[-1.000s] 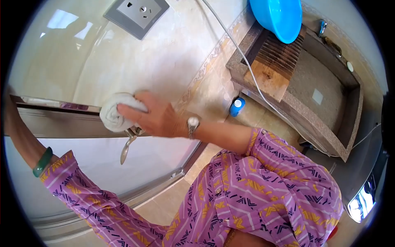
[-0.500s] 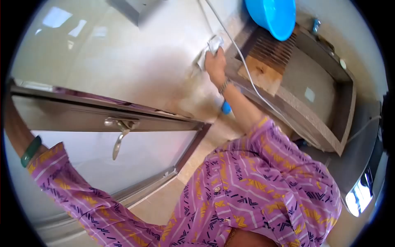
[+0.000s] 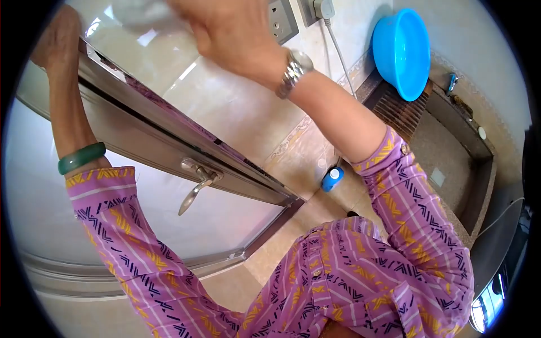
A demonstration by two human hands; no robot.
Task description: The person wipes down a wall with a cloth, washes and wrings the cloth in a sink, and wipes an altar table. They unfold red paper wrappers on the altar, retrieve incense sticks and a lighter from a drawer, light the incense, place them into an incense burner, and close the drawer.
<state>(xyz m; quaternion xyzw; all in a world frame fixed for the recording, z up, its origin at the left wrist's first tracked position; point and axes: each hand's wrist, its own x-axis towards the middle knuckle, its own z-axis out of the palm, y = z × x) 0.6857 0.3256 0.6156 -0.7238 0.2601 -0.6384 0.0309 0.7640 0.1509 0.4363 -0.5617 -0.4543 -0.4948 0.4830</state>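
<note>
My right hand point(image 3: 228, 28) is raised at the top of the view, in front of the tiled wall. It is closed on a pale cloth point(image 3: 149, 14), which is smeared by motion and partly cut off by the frame. At the upper left, my left hand point(image 3: 61, 39) grips the edge of the door point(image 3: 169, 203), its fingertips partly hidden. A metal lever handle point(image 3: 197, 183) sticks out from the door below and to the right of that hand.
A wall socket point(image 3: 282, 21) and a plug with a white cord point(image 3: 324, 10) are near my right hand. A blue basin point(image 3: 406, 56) stands on a ridged washboard point(image 3: 401, 107) in the stone sink point(image 3: 482, 205). A blue bottle point(image 3: 331, 180) with a white cap stands on the floor.
My right hand has moved with the cloth from low on the wall by the sink up and to the left. My left hand has come further into view at the door's edge.
</note>
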